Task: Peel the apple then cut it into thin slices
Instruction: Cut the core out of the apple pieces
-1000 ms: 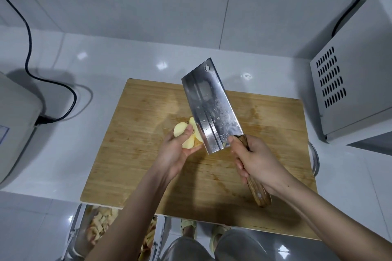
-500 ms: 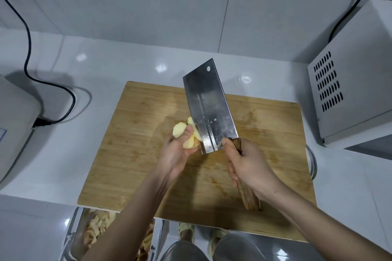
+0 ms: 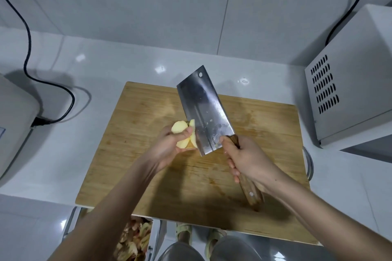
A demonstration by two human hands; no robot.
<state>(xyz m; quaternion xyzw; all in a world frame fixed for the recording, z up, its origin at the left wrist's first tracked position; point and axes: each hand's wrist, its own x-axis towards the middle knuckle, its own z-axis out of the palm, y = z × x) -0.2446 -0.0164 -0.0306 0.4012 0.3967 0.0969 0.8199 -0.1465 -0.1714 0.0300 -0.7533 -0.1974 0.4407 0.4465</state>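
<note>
Bamboo board point(image 3: 135, 154), steel cleaver point(image 3: 204, 110), peeled apple point(image 3: 180, 127)

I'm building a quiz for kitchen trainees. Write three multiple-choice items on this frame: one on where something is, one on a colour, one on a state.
1. Where is the apple?
A. in the left hand, over the cutting board
B. in a bowl of water
C. on a white plate

2. What colour is the handle of the cleaver?
A. black
B. brown wood
C. blue

3. What is the right hand doing?
A. lying open on the board
B. holding a peeler
C. gripping the cleaver's handle

Answers:
1 A: the thumb and fingers hold the pale peeled pieces over the wood, beside the blade.
2 B: brown grain and a rivet show below the hand.
3 C: its fingers wrap the handle just behind the blade.
</note>
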